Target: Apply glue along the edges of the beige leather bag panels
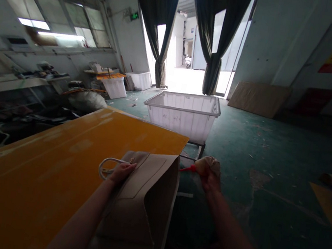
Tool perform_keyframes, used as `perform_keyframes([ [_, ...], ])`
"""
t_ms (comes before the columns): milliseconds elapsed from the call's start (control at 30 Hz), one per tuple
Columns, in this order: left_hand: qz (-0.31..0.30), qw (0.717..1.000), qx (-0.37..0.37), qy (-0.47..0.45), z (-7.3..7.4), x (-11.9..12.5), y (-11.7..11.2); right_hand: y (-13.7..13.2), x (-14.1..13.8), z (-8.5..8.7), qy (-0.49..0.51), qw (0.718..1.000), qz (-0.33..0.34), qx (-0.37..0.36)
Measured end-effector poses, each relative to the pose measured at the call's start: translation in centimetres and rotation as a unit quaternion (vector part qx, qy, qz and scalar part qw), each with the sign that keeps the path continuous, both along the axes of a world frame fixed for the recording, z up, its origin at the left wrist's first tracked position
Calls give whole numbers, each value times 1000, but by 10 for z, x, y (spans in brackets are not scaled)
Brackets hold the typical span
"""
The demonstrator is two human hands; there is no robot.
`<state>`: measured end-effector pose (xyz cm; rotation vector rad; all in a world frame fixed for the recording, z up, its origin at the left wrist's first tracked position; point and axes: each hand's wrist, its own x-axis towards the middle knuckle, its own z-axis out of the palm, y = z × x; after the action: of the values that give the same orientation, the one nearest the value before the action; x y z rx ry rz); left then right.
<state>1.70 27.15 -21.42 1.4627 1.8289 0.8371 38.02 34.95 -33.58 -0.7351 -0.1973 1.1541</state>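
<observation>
A beige leather handbag point(134, 203) rests at the edge of the orange tabletop point(55, 153), its open mouth turned toward me and its flap folded. My left hand point(123, 173) grips the top of the bag next to a white rope handle point(108, 167). My right hand point(209, 179) is shut around a pale, cloth-wrapped object with a red pointed tip point(205, 165), possibly a glue bottle. That hand is held past the table edge, to the right of the bag, and the tip points left toward the bag without touching it.
A large white plastic bin point(182, 116) on a metal stand is just beyond the table. Cluttered benches and dark heaps lie left. Worn green floor stretches right, with tan sheets at the right edge. A curtained bright doorway stands ahead.
</observation>
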Motion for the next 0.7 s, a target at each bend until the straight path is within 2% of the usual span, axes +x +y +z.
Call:
perform_keyframes([
  [100, 0, 1000, -2, -3, -2, -1, 1, 0, -1, 7, 14, 999, -31, -16],
  [300, 2, 1000, -3, -4, -5, -4, 1, -2, 1, 14, -12, 998, -53, 13],
  [700, -14, 1000, 3, -9, -8, -6, 3, -2, 7, 21, -81, 996, -46, 11],
])
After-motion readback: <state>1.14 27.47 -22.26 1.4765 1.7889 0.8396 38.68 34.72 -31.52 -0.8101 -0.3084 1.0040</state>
